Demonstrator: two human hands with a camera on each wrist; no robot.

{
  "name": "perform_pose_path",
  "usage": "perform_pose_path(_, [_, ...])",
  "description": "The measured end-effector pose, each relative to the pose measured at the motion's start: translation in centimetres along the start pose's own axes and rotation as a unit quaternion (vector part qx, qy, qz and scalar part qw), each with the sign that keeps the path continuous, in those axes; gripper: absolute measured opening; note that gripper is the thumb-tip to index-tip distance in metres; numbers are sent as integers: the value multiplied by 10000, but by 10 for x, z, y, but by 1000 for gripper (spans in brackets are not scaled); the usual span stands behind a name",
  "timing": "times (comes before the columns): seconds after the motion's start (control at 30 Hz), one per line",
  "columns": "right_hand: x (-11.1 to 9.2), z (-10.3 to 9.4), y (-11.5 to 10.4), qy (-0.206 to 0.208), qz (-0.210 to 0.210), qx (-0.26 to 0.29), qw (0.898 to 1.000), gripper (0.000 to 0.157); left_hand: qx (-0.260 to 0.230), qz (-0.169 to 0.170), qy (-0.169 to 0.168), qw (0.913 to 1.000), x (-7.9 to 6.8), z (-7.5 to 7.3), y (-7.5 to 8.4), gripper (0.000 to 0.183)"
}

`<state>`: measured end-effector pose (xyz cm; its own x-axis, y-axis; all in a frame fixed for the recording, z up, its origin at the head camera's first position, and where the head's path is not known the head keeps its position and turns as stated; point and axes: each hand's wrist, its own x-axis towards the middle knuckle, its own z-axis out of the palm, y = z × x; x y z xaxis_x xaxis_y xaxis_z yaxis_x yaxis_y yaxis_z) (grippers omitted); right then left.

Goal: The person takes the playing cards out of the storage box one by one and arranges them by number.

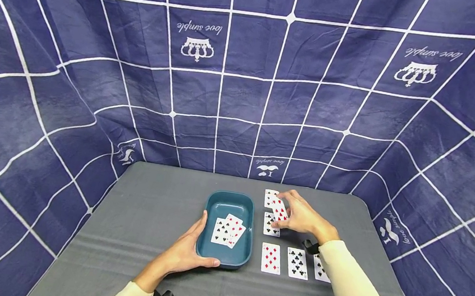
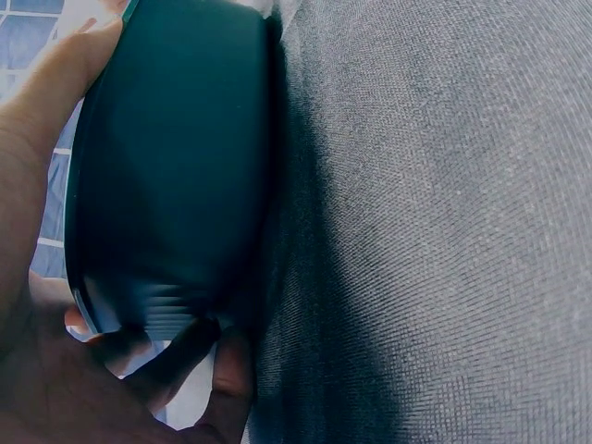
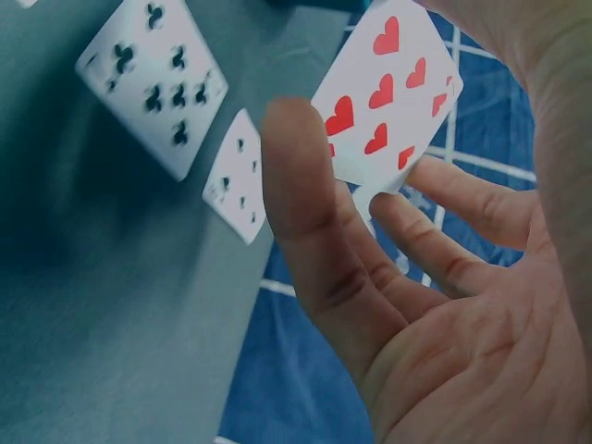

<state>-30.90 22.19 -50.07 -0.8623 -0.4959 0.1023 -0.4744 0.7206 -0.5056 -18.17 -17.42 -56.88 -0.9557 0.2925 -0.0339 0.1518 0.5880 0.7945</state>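
Observation:
My right hand holds a hearts playing card by its edges, raised and tilted over two cards on the table. In the right wrist view, the hearts card stands at the fingertips, partly behind the thumb. Below it lie a clubs card and, farther back, a spades card. My left hand grips a teal plastic tray at its near left corner, thumb on the near rim. Inside the tray, a black-suited card and red-suited cards overlap face up.
Nearer me, right of the tray, a row holds a diamonds card, a clubs card and a third card partly covered by my right sleeve. Blue gridded cloth hangs around the grey table.

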Motion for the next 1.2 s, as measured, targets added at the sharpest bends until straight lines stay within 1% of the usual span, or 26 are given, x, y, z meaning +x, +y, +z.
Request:
perform_pose_path(0.23, [-9, 2, 14, 119, 273, -248, 9992, 94, -10, -3, 31, 10000, -1, 1, 0, 158])
perform_pose_path(0.43, [-17, 7, 23, 239, 442, -571, 9971, 95, -14, -3, 28, 10000, -1, 0, 1, 157])
perform_pose_path(0.6, [-24, 14, 31, 160, 970, -910, 9910, 96, -74, -31, 17, 10000, 0, -1, 0, 158])
perform_pose_path(0.73, [-28, 19, 36, 103, 1335, -1047, 9854, 94, -92, -22, -4, 10000, 1, 0, 0, 157])
perform_pose_path(0.93, [-34, 25, 42, 119, 1550, -1110, 9816, 96, -101, -18, 10, 9999, 0, 0, 0, 157])
perform_pose_path(1.2, [-41, 33, 47, 127, 1623, -1194, 9794, 99, -114, -17, 8, 9999, 0, 0, -1, 156])
